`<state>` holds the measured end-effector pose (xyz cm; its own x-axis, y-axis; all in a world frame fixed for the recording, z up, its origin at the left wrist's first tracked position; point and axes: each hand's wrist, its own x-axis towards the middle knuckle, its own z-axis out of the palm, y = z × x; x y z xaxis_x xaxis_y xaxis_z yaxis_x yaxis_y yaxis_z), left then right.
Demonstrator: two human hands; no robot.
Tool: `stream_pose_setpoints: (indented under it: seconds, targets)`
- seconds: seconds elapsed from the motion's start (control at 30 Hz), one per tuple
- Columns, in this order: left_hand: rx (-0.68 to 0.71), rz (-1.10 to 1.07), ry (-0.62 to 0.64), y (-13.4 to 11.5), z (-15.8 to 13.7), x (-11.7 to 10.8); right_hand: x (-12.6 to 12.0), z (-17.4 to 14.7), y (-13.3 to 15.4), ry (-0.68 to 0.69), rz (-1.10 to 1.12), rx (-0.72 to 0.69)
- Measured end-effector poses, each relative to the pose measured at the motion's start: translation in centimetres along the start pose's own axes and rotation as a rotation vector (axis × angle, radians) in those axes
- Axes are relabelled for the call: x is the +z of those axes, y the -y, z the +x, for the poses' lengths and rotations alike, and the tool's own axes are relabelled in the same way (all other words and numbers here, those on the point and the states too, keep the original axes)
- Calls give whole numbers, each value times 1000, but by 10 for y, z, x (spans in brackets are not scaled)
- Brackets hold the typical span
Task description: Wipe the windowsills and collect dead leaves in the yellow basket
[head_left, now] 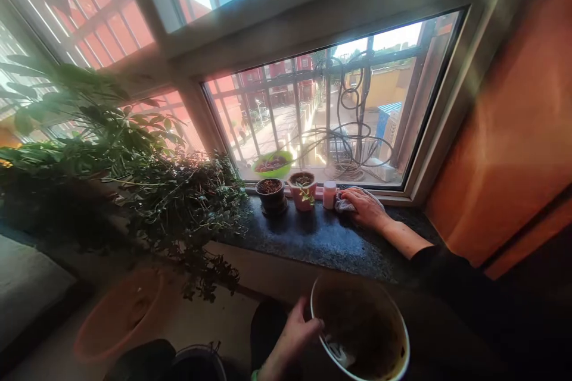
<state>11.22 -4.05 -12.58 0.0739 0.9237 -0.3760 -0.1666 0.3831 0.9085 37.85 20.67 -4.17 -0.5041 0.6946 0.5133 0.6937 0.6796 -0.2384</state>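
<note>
While a white-rimmed bucket (379,305) is gripped at its near edge by the left hand (295,328), a crumpled cloth (345,202) is held against the dark sill (330,244) by the right hand (365,209), fingers curled over it, close under the window (447,125)! Just to the left of that right hand, a small pale bottle (329,195) is seen standing upright; next along, a pink pot (302,196) with a green sprig, then a dark pot (270,199) filled with soil. Behind the pots, a green bowl (273,168) is glimpsed through the glass. Farther left of both hands, the sill is crowded by leafy plants (192,190), and well left of the left hand, low down, an orange tub (84,342) is dimly seen.
</note>
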Motion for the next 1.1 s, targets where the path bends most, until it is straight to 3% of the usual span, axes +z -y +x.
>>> stream_pose_setpoints:
  seconds: [0.13,0.2,0.3,0.37,0.5,0.73,0.87,1.0,1.1]
  targets:
    - [25,-1,21,-1,-1,-1,-1,4,1,40,-21,-19]
    - [30,9,40,-2,-3,-1,-1,1,5,-28,-43,2]
    - [15,25,47,-3,-5,-2,0,-5,9,-208,-141,143]
    - [-2,39,41,-4,-6,-2,1,-7,12,-252,-223,220]
    - [3,48,40,-9,-6,0,-1,-4,13,-167,-256,214]
    - [-9,36,47,-7,-1,-1,1,11,7,-59,-133,28]
    - [-1,17,42,-1,3,-1,-2,16,4,29,-121,-5]
    - [19,31,46,-1,4,0,-19,-1,-3,64,-146,66]
    - [10,24,60,-3,4,0,-37,-28,-14,7,-230,251]
